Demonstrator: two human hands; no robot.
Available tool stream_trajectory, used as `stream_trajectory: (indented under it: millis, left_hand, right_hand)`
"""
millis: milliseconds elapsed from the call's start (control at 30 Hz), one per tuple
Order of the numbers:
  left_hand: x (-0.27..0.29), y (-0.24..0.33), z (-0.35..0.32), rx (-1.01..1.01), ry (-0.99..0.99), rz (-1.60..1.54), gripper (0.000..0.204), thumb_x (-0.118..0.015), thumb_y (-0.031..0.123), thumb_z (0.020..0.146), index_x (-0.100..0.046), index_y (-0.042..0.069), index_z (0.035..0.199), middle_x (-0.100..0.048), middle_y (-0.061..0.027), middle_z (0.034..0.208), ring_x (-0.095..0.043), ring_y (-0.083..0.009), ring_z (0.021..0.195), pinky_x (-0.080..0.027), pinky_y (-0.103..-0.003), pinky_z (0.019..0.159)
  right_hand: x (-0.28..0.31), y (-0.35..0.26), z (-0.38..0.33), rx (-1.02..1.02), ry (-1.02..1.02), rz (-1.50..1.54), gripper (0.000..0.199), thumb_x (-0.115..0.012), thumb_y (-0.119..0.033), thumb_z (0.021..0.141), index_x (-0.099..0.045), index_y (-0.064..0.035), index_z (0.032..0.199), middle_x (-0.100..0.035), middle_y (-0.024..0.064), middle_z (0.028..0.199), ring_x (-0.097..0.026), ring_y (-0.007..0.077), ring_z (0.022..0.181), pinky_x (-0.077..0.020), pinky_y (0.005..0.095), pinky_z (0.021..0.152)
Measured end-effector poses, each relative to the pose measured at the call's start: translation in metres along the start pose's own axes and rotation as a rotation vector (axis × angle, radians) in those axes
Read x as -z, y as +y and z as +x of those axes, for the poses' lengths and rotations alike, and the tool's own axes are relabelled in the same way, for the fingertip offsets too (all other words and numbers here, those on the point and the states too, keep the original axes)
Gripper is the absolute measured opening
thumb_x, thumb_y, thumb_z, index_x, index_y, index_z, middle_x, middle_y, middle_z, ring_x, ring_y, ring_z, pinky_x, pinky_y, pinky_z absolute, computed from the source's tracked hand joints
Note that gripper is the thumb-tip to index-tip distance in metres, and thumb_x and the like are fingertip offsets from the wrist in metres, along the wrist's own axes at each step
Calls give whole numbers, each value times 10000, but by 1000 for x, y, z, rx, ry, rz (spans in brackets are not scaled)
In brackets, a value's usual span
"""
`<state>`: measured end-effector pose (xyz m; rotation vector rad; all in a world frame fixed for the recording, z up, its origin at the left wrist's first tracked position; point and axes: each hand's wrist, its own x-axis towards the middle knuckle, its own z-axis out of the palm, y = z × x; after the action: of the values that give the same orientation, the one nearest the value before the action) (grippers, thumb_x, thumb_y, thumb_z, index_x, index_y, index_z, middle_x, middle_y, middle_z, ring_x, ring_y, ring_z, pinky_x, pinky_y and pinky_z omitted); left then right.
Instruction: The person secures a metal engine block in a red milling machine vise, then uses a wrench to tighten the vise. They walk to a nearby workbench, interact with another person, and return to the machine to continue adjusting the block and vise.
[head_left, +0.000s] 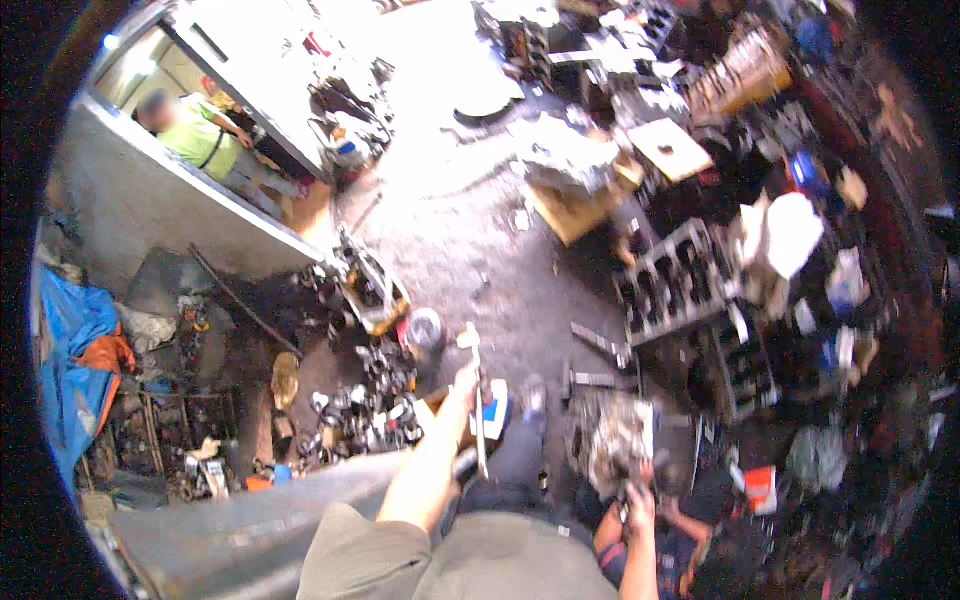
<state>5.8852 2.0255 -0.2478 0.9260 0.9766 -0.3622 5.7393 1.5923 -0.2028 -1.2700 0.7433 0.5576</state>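
Note:
My left hand point(463, 392) is closed around a long thin metal bar tool point(481, 435) with a pale head at its far end. The bar points up and down the picture, above a blue and white box point(494, 410) near my legs. My right hand point(637, 507) is lower right, its fingers curled by a small greyish metal piece, too blurred to name. Just beyond it lies a greasy metal engine part point(612, 435). A co-worker in dark clothing point(668, 550) crouches beside my right arm; a bare arm of theirs shows there.
Engine blocks point(675, 280) stand to the right among cartons and rags. Left of my left hand lie many small metal parts point(375, 425) near a metal can point(425, 328). A grey metal ledge point(240, 525) runs lower left. Another person point(205, 140) is in a doorway.

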Motion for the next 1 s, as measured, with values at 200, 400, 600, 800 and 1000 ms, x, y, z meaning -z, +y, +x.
stream_trajectory:
  millis: [200,400,600,800,1000]
  left_hand:
    - [60,120,52,119,1,-291,460,-422,566,942,-424,173,703,-371,-12,492,-399,-210,411,-314,-357,380]
    - [111,216,49,8,66,-518,476,-433,610,921,-428,166,748,-348,-14,475,-377,-203,402,-297,-346,384]
    - [112,331,70,-252,82,-586,467,-464,593,918,-420,163,741,-355,-10,484,-399,-193,416,-298,-321,378]
    - [113,475,183,-299,-44,-652,437,-467,565,929,-418,169,751,-386,-8,503,-406,-177,426,-299,-318,382]
    - [149,606,272,-313,229,-709,434,-487,578,917,-424,175,767,-353,22,525,-407,-150,406,-311,-314,365]
  right_hand:
    - [-51,-66,104,84,168,-628,200,-601,-119,828,-659,11,968,-663,66,837,-615,182,748,-480,317,695]
    - [-141,-179,195,164,62,-590,153,-605,-131,835,-659,7,874,-635,36,741,-559,136,666,-432,286,626]
    - [-256,-282,262,69,-91,-550,178,-667,-227,824,-649,-51,843,-624,67,718,-562,204,581,-475,310,553]
    - [-369,-361,426,-39,-140,-626,237,-623,-246,853,-646,-65,1005,-668,60,785,-527,140,483,-379,256,388]
    - [-605,-496,577,567,-163,-739,202,-630,-164,847,-653,25,916,-631,42,816,-558,146,711,-456,311,671]
